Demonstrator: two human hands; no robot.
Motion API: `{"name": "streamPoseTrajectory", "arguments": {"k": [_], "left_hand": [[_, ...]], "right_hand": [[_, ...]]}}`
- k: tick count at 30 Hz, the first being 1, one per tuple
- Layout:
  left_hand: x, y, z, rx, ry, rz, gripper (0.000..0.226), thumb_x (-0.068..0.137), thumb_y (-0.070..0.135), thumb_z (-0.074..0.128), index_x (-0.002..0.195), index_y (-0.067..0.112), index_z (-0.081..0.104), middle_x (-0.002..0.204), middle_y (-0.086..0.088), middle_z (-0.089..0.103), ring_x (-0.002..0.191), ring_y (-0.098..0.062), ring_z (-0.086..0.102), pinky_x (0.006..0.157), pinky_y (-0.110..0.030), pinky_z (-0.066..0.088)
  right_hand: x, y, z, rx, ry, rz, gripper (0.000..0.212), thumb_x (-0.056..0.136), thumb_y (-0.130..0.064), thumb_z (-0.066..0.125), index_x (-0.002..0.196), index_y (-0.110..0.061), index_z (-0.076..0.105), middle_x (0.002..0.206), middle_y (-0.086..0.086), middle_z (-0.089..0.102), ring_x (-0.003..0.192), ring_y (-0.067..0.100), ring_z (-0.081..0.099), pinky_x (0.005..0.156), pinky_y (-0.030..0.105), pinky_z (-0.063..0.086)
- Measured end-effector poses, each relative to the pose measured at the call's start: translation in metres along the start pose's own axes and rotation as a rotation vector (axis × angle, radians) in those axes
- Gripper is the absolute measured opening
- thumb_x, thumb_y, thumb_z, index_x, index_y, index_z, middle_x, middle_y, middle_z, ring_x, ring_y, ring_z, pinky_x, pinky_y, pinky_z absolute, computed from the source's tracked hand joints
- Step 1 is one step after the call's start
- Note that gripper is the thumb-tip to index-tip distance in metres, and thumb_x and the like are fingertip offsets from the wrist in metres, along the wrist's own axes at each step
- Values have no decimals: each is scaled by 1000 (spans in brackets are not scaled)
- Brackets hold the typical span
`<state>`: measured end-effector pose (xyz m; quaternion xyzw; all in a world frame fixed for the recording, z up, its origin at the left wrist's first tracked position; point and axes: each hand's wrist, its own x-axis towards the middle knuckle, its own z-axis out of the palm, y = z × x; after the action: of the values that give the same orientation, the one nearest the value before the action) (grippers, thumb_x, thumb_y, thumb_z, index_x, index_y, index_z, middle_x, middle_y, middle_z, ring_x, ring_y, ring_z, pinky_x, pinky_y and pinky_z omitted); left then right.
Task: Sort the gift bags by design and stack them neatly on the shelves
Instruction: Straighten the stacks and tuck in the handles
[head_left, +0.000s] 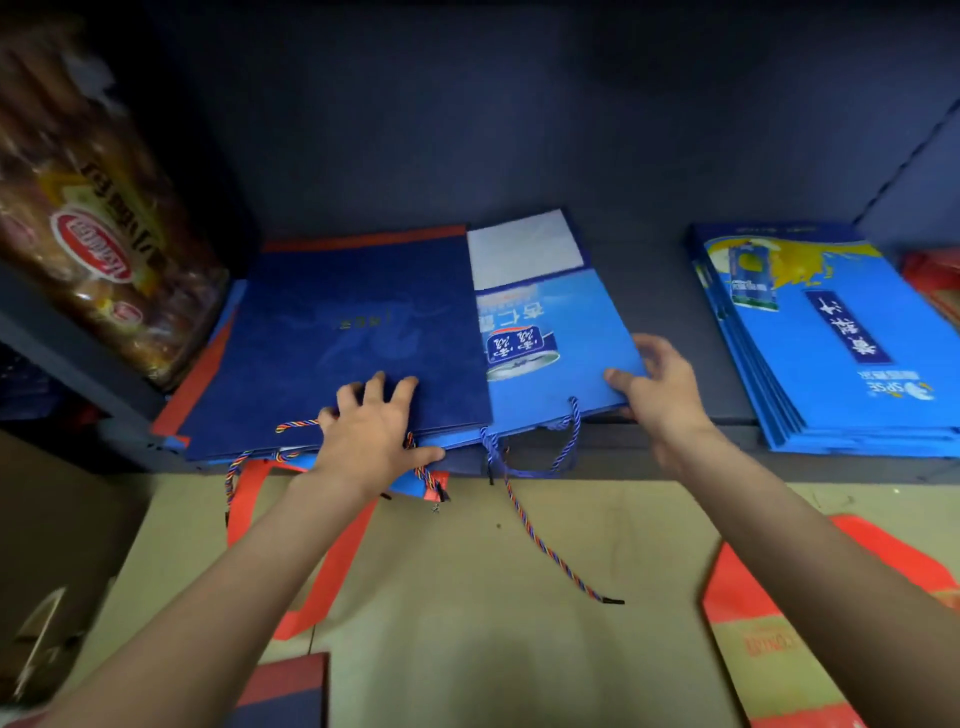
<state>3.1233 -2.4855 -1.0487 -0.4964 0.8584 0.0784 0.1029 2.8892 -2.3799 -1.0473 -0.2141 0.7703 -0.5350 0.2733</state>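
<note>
The dark shelf (675, 312) spans the view, with brown cardboard (493, 597) on the floor below it toward 6 o'clock. On the shelf's left half lies a pile of gift bags: a navy bag (343, 332) on top, overlapping a light-blue bag (566, 332) printed with a can, and red-edged bags (192, 374) jutting out beneath at 9 o'clock. At 3 o'clock, well apart, sits 1 neat stack of blue bags (831, 353). A wrapped bread package (98, 223) leans at 10 o'clock, just beside the pile. A red bag (769, 623) lies at 4 o'clock. The left hand (369, 441) presses flat on the navy bag's near edge, fingers spread. The right hand (660, 389) grips the light-blue bag's near right corner, fingers curled round it. Twisted cord handles (550, 545) dangle over the shelf's front edge.
</note>
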Motion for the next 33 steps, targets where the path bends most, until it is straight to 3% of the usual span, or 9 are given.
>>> {"name": "streamPoseTrajectory", "arguments": {"k": [2,5,10,13,15,18,23,28,33], "left_hand": [[2,-2,-1,-9,27,-27,79,82,54,59,146,29,18,152,-5,16,134,-33,20,105,-49,28],[6,-6,-1,-5,-3,-78,72,86,52,55,144,27,22,151,-5,19,132,-35,23,106,-50,29],[6,11,-2,-10,5,-43,70,87,44,57,144,25,21,151,-6,18,136,-35,18,109,-50,22],[4,25,1,7,-13,84,75,86,42,58,146,27,15,154,-2,11,141,-30,11,111,-47,18],[7,23,1,26,-15,90,79,85,45,59,147,27,14,155,-3,10,141,-30,10,111,-46,18],[13,8,-7,64,0,55,81,82,54,59,145,25,20,152,-4,19,136,-30,21,107,-44,25],[16,-18,-19,113,38,96,59,86,56,52,129,17,44,124,-4,56,116,-26,49,89,-38,47],[6,-32,-24,81,515,189,31,88,33,50,81,3,55,51,-19,56,42,-37,57,37,-36,44],[-3,-56,-46,-229,794,68,41,89,33,32,86,-3,52,51,-28,53,46,-47,54,46,-44,41]], "right_hand": [[7,-19,-25,-63,101,-190,41,84,1,57,121,-18,51,113,1,59,105,20,57,92,36,47],[16,-36,-79,-90,198,-305,44,87,2,54,126,-17,48,114,4,56,95,18,56,75,19,47],[20,0,-119,-77,185,-3,49,89,0,54,135,-12,41,108,7,50,72,19,53,39,13,44],[21,19,-128,-396,258,96,54,83,1,58,134,-11,43,121,19,49,93,35,53,73,36,54],[15,18,-129,-687,296,104,51,83,-5,60,132,-10,45,133,25,37,116,40,41,95,42,37],[2,4,-110,-743,198,53,42,87,-10,57,128,-9,49,136,23,31,127,38,27,100,41,30],[-12,-15,-46,-626,-137,-174,35,87,-7,58,121,-7,53,122,14,51,102,27,54,84,24,36],[-27,-31,31,-267,-498,-68,42,87,-15,62,126,-12,46,122,10,53,96,17,54,91,34,46],[-37,-11,80,-263,-481,67,52,78,-29,73,119,-16,44,108,0,52,109,25,56,97,43,45]]}}
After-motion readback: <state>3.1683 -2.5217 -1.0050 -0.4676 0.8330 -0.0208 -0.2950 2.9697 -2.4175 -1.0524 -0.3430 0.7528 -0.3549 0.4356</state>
